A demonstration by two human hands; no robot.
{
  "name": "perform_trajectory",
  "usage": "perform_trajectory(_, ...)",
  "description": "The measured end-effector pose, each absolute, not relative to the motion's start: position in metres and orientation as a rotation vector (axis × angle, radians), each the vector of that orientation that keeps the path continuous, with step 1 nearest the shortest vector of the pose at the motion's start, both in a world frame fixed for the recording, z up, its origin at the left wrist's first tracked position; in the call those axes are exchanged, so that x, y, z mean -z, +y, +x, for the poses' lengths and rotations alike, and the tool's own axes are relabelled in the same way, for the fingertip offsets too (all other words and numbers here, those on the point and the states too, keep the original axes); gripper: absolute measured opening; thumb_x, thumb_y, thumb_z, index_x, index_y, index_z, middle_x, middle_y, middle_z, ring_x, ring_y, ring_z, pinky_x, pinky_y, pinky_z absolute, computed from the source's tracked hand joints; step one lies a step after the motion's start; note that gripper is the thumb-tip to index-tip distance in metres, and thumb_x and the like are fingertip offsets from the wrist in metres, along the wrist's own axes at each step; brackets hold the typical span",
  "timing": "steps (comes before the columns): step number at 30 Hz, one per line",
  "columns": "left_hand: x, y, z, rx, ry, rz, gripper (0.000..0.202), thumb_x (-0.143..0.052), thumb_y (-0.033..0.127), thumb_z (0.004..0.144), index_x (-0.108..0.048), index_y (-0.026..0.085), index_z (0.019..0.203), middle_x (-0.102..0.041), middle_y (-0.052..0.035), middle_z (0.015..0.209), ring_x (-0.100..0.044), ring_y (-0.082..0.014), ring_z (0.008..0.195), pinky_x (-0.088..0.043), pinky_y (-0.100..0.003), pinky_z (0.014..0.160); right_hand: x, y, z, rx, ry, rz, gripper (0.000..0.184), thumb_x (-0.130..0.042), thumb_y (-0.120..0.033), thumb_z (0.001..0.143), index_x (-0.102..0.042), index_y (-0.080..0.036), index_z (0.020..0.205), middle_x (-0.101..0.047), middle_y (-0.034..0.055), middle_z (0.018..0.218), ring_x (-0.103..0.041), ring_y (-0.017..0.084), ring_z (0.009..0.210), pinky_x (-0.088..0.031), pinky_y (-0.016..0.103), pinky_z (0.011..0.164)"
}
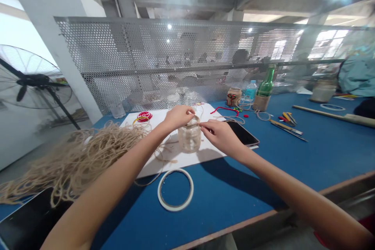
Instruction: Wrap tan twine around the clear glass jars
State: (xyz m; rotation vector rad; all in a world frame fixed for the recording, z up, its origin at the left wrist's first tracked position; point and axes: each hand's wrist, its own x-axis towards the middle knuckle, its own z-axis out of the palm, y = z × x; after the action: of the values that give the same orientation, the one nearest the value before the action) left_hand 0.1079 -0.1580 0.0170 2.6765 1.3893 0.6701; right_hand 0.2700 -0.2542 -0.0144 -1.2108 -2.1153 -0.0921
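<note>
Glass jar [189, 138], twine round its neck, on white card [187, 162] mid-worktop — left hand [178, 117] cupped over the rim, right hand [219, 137] pinching jute twine [199, 124] close against the glass.

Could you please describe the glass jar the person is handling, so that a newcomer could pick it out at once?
On the blue workbench, find the white sheet. The clear glass jar stands upright on it, between the person's left hand and right hand. Other clear jars stand further back, but only this one has tan twine at its rim.
</note>
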Motion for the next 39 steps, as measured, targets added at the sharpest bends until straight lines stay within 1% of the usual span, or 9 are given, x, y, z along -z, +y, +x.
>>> perform_trajectory(3, -0.017, -0.166, 0.105, -1.018, 1.227, 2.742, 0.028, -0.043, 0.019, 0.079, -0.065, 0.02, 0.097, -0.065, -0.0041, 0.094, -0.057, -0.0179, 0.085, -0.042, -0.029, 0.076, 0.016, -0.255, 0.27, 0.11, -2.121, -1.224, 0.023, -0.046, -0.018, 0.086, -0.067, -0.016, 0.093, -0.063, 0.0032, 0.073, -0.053, 0.012, 0.065, -0.034, 0.023, 0.06)
perform_trajectory(6, -0.015, -0.185, 0.098, -1.313, 1.007, 2.855, 0.023, -0.042, 0.012, 0.079, -0.06, 0.016, 0.092, -0.061, -0.0042, 0.087, -0.054, -0.016, 0.083, -0.04, -0.029, 0.077, 0.018, -0.254, 0.27, 0.134, -2.116, -1.226, 0.024, -0.046, -0.02, 0.086, -0.067, -0.016, 0.097, -0.063, 0.0035, 0.073, -0.053, 0.012, 0.066, -0.034, 0.024, 0.061)
perform_trajectory(10, -0.005, -0.212, 0.09, -1.114, 0.811, 3.267, 0.022, -0.046, 0.01, 0.076, -0.057, 0.018, 0.093, -0.059, -0.0033, 0.086, -0.051, -0.0172, 0.082, -0.036, -0.033, 0.08, 0.02, -0.255, 0.269, 0.15, -2.131, -1.214, 0.025, -0.047, -0.026, 0.086, -0.064, -0.018, 0.102, -0.061, 0.002, 0.072, -0.05, 0.011, 0.061, -0.033, 0.024, 0.059)
perform_trajectory(13, 0.004, -0.219, 0.089, -1.074, 0.876, 3.457, 0.023, -0.045, 0.013, 0.08, -0.056, 0.018, 0.099, -0.059, -0.0048, 0.091, -0.049, -0.0185, 0.082, -0.033, -0.036, 0.08, 0.019, -0.257, 0.269, 0.148, -2.141, -1.185, 0.026, -0.049, -0.029, 0.083, -0.063, -0.019, 0.103, -0.06, 0.0009, 0.072, -0.051, 0.011, 0.062, -0.033, 0.024, 0.06)
perform_trajectory(20, 0.01, -0.217, 0.089, -1.148, 0.838, 3.605, 0.014, -0.043, 0.018, 0.087, -0.056, 0.02, 0.093, -0.059, -0.0025, 0.085, -0.048, -0.0173, 0.082, -0.03, -0.039, 0.085, 0.018, -0.26, 0.269, 0.157, -2.149, -1.19, 0.021, -0.047, -0.021, 0.079, -0.063, -0.016, 0.091, -0.058, 0.0016, 0.071, -0.049, 0.012, 0.061, -0.034, 0.024, 0.06)
perform_trajectory(27, 0.017, -0.218, 0.081, -1.192, 0.638, 3.65, 0.012, -0.045, 0.013, 0.085, -0.055, 0.019, 0.087, -0.06, 0.0004, 0.077, -0.048, -0.0146, 0.076, -0.033, -0.036, 0.087, 0.02, -0.259, 0.272, 0.116, -2.154, -1.164, 0.037, -0.044, -0.013, 0.077, -0.06, -0.016, 0.111, -0.062, 0.005, 0.082, -0.053, 0.013, 0.067, -0.038, 0.025, 0.064)
perform_trajectory(34, 0.018, -0.219, 0.074, -1.335, 0.577, 3.37, 0.017, -0.046, 0.012, 0.085, -0.056, 0.016, 0.098, -0.064, -0.0039, 0.087, -0.05, -0.0166, 0.082, -0.038, -0.033, 0.079, 0.017, -0.243, 0.284, 0.112, -2.098, -1.099, 0.02, -0.044, -0.016, 0.083, -0.062, -0.016, 0.091, -0.061, 0.0036, 0.077, -0.053, 0.013, 0.068, -0.041, 0.026, 0.065)
perform_trajectory(36, 0.019, -0.219, 0.073, -1.32, 0.646, 3.325, 0.02, -0.043, 0.011, 0.086, -0.056, 0.016, 0.101, -0.064, -0.005, 0.089, -0.05, -0.0172, 0.083, -0.038, -0.034, 0.079, 0.013, -0.232, 0.288, 0.184, -2.097, -1.05, 0.018, -0.045, -0.017, 0.084, -0.061, -0.015, 0.093, -0.06, 0.0068, 0.086, -0.054, 0.015, 0.077, -0.043, 0.028, 0.071)
perform_trajectory(39, 0.022, -0.22, 0.072, -1.305, 0.753, 3.258, 0.022, -0.041, 0.012, 0.086, -0.056, 0.016, 0.103, -0.063, -0.0062, 0.089, -0.05, -0.0177, 0.083, -0.038, -0.035, 0.079, 0.01, -0.213, 0.291, 0.32, -2.282, -0.866, 0.027, -0.046, -0.015, 0.085, -0.056, -0.018, 0.109, -0.055, 0.01, 0.114, -0.048, 0.019, 0.106, -0.039, 0.036, 0.089)
